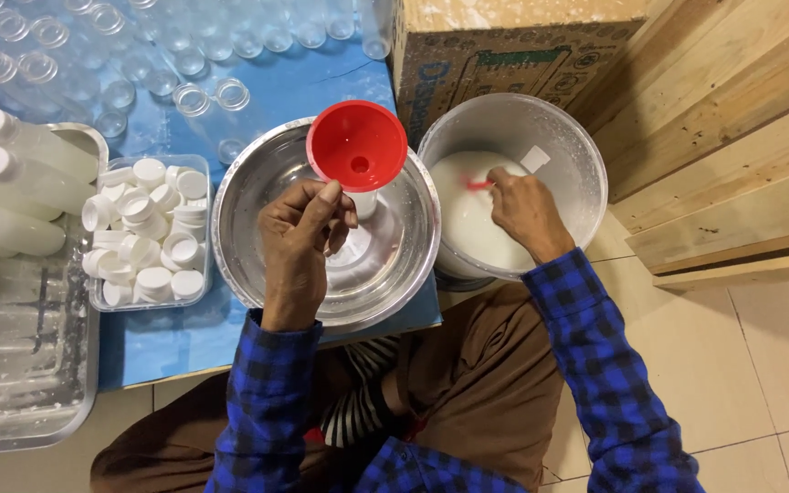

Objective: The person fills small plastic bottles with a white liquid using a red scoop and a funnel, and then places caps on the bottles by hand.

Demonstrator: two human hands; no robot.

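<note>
My left hand (301, 236) grips a small clear bottle (363, 203) that carries a red funnel (357, 146) in its neck, held upright over a wide steel bowl (257, 183). My right hand (524, 208) reaches into a white bucket (566, 151) of white liquid (458, 219) and holds a red scoop (479, 184) dipped at the surface, mostly hidden by my fingers. Both sleeves are blue and black check.
A clear tub of white caps (146, 233) sits left of the bowl. Filled white bottles (20, 178) lie in a steel tray (38, 383) at far left. Empty clear bottles (120, 55) crowd the blue mat. A cardboard box (504, 46) stands behind the bucket, wooden planks (732, 137) at right.
</note>
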